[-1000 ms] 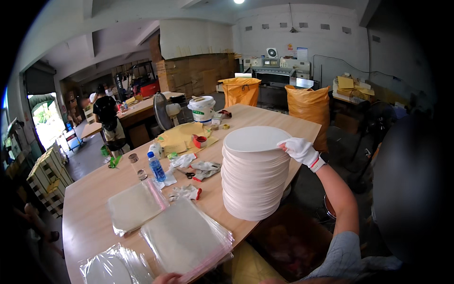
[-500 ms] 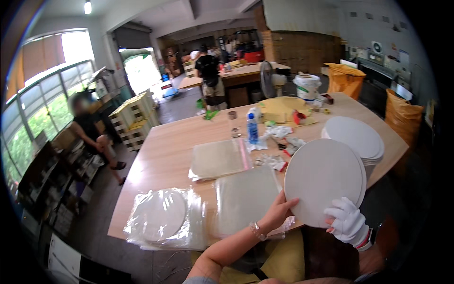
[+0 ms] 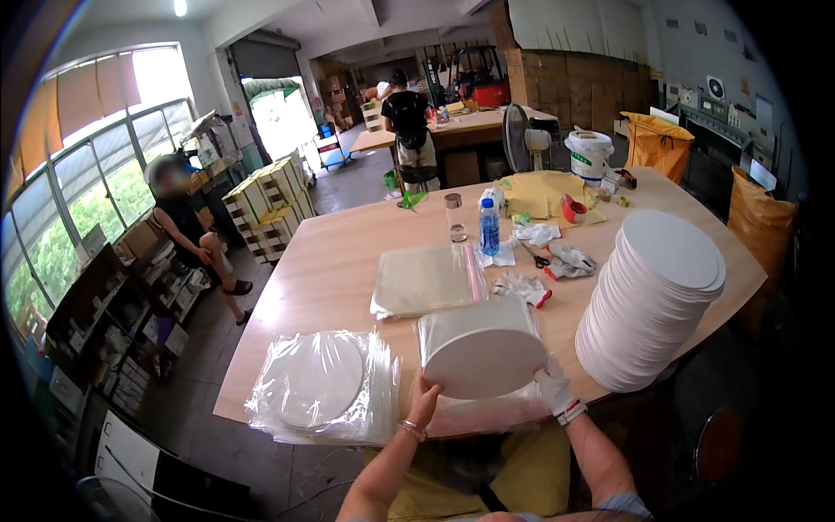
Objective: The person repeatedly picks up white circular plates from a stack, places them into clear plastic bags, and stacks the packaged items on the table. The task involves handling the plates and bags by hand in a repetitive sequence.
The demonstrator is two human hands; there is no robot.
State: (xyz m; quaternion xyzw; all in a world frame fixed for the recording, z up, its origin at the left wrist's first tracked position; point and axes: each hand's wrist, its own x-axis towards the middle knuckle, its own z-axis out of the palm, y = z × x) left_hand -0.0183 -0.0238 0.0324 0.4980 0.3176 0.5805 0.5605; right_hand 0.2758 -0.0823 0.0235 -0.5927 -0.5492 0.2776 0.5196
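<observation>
Between my two hands a round white disc [image 3: 487, 361] is tilted over a pile of clear plastic bags [image 3: 457, 322] at the table's near edge. My bare left hand [image 3: 424, 398], with a bracelet at the wrist, grips its left rim. On the right rim is my right hand [image 3: 554, 389], in a white glove and closed on the disc. To the right leans a tall stack of white discs [image 3: 631, 317]. At the left lie bagged discs [image 3: 317, 378] in clear, shiny film. Beyond the disc is another pile of clear bags [image 3: 426, 280].
A blue-labelled water bottle [image 3: 489, 230], a glass tumbler [image 3: 455, 219], scissors [image 3: 536, 257], work gloves [image 3: 570, 261] and a red tape roll [image 3: 573, 209] are on the wooden table [image 3: 335, 261]. Behind are a white bucket [image 3: 589, 158] and a fan [image 3: 517, 143]. Two people are farther off.
The disc has moved left and down, from beside the disc stack to over the clear bags, held by both hands. The tall stack now shows in full.
</observation>
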